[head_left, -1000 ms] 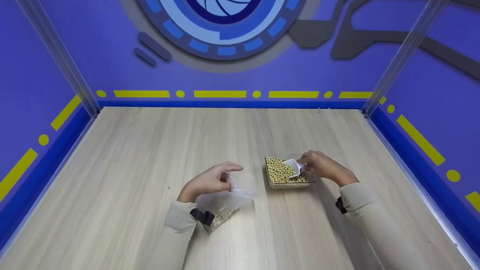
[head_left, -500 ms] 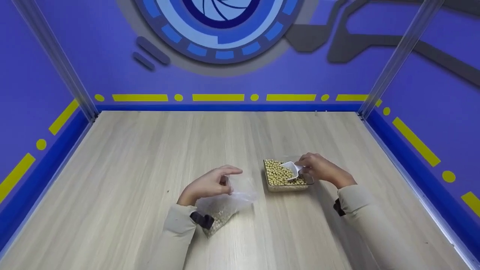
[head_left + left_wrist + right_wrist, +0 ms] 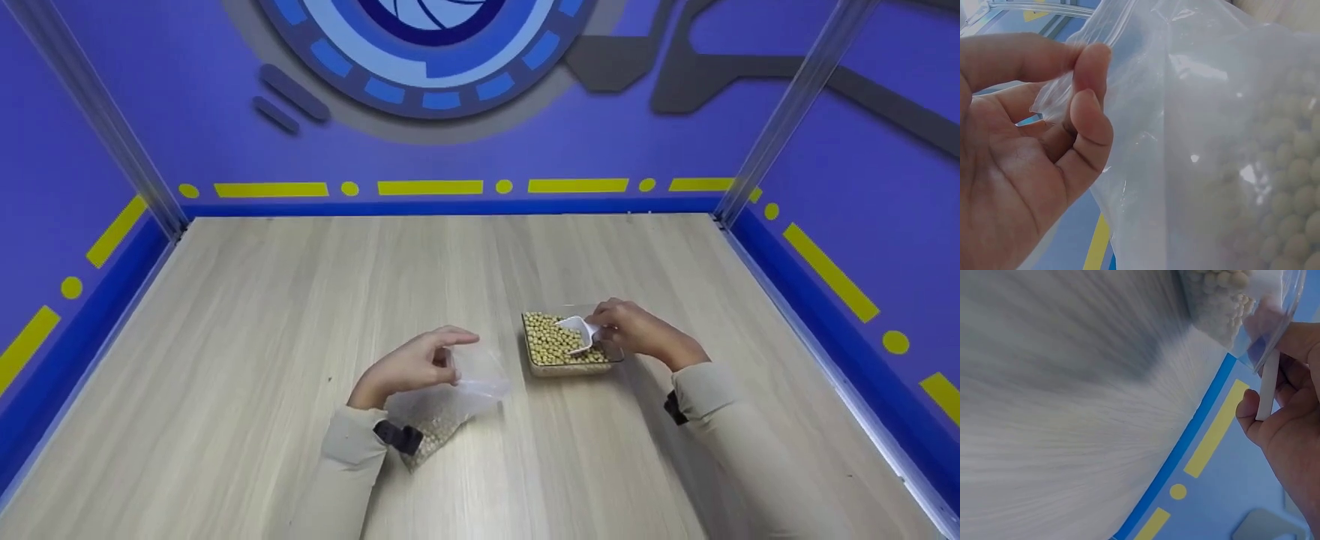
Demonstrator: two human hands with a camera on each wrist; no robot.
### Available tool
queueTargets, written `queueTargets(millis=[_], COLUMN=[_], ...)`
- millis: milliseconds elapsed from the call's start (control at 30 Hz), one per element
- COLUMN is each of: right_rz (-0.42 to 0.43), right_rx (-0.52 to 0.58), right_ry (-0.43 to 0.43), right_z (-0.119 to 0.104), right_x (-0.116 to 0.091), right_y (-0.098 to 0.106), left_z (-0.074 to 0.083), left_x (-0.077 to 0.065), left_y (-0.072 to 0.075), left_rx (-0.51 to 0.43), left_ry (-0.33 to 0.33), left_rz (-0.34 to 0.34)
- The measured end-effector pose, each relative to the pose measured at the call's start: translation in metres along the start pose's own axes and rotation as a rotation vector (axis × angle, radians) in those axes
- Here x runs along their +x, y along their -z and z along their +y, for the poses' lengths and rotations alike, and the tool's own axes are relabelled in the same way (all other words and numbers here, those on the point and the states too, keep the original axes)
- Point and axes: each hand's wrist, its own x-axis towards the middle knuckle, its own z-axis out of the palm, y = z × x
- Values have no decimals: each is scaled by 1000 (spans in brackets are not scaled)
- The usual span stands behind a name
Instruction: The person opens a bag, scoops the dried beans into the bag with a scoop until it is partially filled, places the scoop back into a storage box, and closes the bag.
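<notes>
Toward the right of the table, a clear rectangular container [image 3: 573,370] holds pale yellow soybeans [image 3: 551,343]. A white scoop [image 3: 587,328] dips into these beans, tilted, its handle held by my right hand [image 3: 637,331] at the container's right side. In the right wrist view, fingers wrap the scoop's white handle [image 3: 1267,391] beside the clear wall. My left hand [image 3: 412,366] pinches the upper edge of a clear zip bag [image 3: 480,382] between thumb and fingers. Similar beans [image 3: 1292,208] fill the bag's lower part, which lies on the table partly behind the left wrist.
The pale wood table [image 3: 330,285] is bounded by blue-purple panels [image 3: 420,161] at the back and both sides. Clear posts [image 3: 795,112] stand at the back corners. Each sleeve carries a black wrist device [image 3: 399,436].
The head view has shifted slightly. Both hands keep their grips, and the scoop stays in about the same spot among the beans.
</notes>
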Motion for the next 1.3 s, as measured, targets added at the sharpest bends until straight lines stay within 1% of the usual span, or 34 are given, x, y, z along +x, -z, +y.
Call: queueTargets(millis=[133,267,433,533,667,767,933,1100,1300], right_rz=[-26,-49,-67,-73,-48,-28,-10,9,-2], right_rx=[15,38,61,95,120,124,148,163,196], right_ry=[27,31,5,-11,19,34,28,39,32], right_z=[0,1,4,5,8,10,11,13,16], right_x=[1,3,5,4,1,0,0,1,0], right_y=[-1,0,4,3,-1,-3,-5,-4,-6], left_z=[0,0,3,2,2,1,1,1,0], left_x=[-2,-2,2,2,1,-1,0,1,0], left_y=[1,2,5,5,4,3,2,3,3], left_rx=[-7,2,8,-5,-9,8,29,23,9], left_ry=[11,15,-4,-3,6,10,4,1,6], left_rz=[3,6,10,2,-2,3,4,3,-5])
